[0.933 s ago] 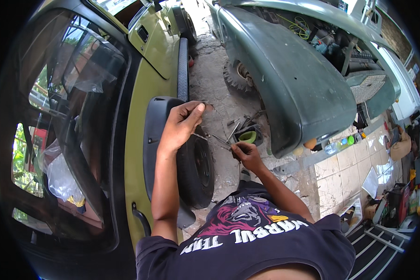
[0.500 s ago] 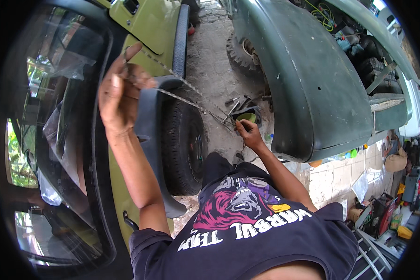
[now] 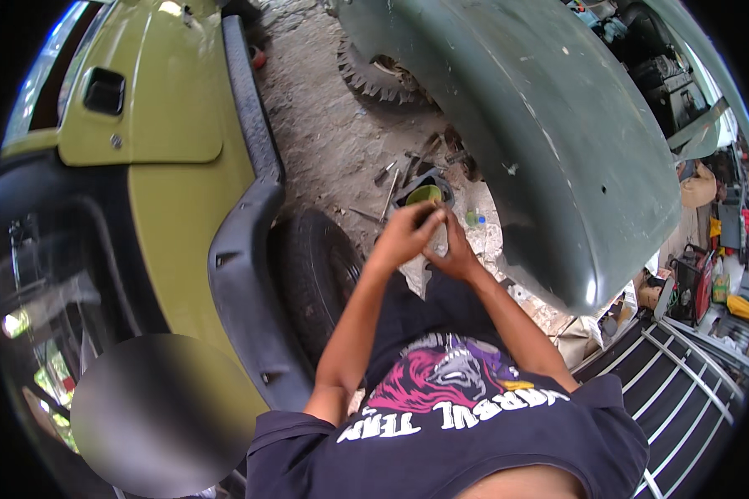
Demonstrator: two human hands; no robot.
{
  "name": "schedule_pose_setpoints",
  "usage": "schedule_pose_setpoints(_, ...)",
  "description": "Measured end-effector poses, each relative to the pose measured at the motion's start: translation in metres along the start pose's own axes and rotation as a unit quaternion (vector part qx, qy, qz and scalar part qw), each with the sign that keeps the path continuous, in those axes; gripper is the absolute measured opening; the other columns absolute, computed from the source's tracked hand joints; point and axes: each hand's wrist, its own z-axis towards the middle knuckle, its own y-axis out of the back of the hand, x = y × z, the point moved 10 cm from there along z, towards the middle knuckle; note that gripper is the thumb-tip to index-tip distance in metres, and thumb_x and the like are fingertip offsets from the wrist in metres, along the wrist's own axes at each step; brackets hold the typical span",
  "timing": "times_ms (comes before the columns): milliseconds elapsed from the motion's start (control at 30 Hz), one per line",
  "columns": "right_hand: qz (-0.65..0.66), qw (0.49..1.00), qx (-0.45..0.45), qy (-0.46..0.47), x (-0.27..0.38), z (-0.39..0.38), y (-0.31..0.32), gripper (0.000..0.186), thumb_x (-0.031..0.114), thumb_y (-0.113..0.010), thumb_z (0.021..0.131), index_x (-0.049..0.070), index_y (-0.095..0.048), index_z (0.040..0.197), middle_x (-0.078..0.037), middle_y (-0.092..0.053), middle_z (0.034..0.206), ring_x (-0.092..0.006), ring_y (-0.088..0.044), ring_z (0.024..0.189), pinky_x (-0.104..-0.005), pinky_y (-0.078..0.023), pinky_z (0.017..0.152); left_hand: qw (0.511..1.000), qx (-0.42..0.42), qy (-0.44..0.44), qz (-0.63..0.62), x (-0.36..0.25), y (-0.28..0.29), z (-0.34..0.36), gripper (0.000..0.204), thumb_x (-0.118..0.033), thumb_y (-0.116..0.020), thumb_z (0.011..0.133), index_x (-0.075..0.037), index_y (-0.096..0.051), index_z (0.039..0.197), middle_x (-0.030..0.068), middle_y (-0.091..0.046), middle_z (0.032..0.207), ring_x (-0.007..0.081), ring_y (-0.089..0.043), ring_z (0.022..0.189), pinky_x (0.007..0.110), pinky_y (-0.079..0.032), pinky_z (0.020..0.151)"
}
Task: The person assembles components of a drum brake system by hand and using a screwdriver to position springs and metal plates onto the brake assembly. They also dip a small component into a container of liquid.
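Note:
My left hand (image 3: 408, 234) and my right hand (image 3: 452, 244) meet in front of my body, fingertips pressed together. Both are closed, and what they hold is hidden behind the fingers. Just beyond them, a green bowl-like piece (image 3: 423, 194) sits in a dark grey container (image 3: 443, 185) on the ground. Left of it lie a long thin metal tool (image 3: 390, 195), a short tool (image 3: 384, 172) and a dark rod (image 3: 365, 215). A small clear bottle (image 3: 474, 219) stands to the right of the container.
An olive-green vehicle (image 3: 175, 241) with a black fender flare (image 3: 240, 266) and tire (image 3: 316, 274) flanks my left. On my right is a dark green fender (image 3: 524, 166), with a knobby tire (image 3: 374, 79) beyond. A metal rack (image 3: 674, 391) stands at the lower right.
My left hand has come down and right from high on the left to meet my right hand. The speckled cord stretched between them no longer shows. The view has shifted.

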Motion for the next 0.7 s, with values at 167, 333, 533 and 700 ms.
schedule_pose_setpoints(167, 0.061, 0.994, -0.057, -0.065, -0.053, 0.02, -0.036, 0.063, 0.01, -0.081, 0.074, 0.0, -0.052, 0.129, -0.022, -0.049, 0.141, -0.0384, -0.049, 0.13, -0.0439, -0.042, 0.104, 0.967, 0.031, 0.104, -0.23, 0.1, -0.009, 0.042, 0.029, -0.025, -0.06, 0.099, 0.003, -0.066, 0.102, 0.0044, -0.062, 0.078, 0.0093, -0.056, 0.07, 0.026, -0.045, 0.063)
schedule_pose_setpoints(333, 0.19, 0.954, -0.12, -0.197, -0.146, 0.044, -0.093, 0.012, 0.007, -0.07, 0.089, 0.0, -0.069, 0.1, -0.012, -0.071, 0.085, -0.0206, -0.069, 0.075, -0.0305, -0.052, 0.07, 0.845, -0.127, 0.153, -0.496, 0.225, 0.03, 0.084, 0.027, -0.025, -0.056, 0.1, 0.001, -0.063, 0.104, 0.0018, -0.058, 0.076, 0.0112, -0.054, 0.063, 0.024, -0.044, 0.059)
schedule_pose_setpoints(533, 0.063, 0.977, -0.158, -0.127, -0.237, 0.079, -0.112, 0.022, 0.018, -0.066, 0.093, -0.003, -0.069, 0.098, -0.018, -0.07, 0.081, -0.0286, -0.07, 0.079, -0.0369, -0.052, 0.072, 0.883, -0.261, 0.204, -0.333, 0.389, 0.063, 0.132, 0.03, -0.027, -0.059, 0.098, 0.003, -0.063, 0.096, 0.0059, -0.064, 0.074, 0.0155, -0.062, 0.06, 0.029, -0.052, 0.057)
schedule_pose_setpoints(700, 0.061, 0.95, -0.21, -0.223, -0.344, 0.065, -0.1, 0.034, 0.028, -0.066, 0.094, -0.005, -0.07, 0.102, -0.019, -0.073, 0.094, -0.0229, -0.07, 0.091, -0.0335, -0.052, 0.081, 0.967, -0.191, 0.139, -0.093, 0.514, 0.027, 0.222, 0.036, -0.029, -0.062, 0.097, 0.006, -0.067, 0.095, 0.0109, -0.07, 0.08, 0.0178, -0.066, 0.065, 0.03, -0.052, 0.06)
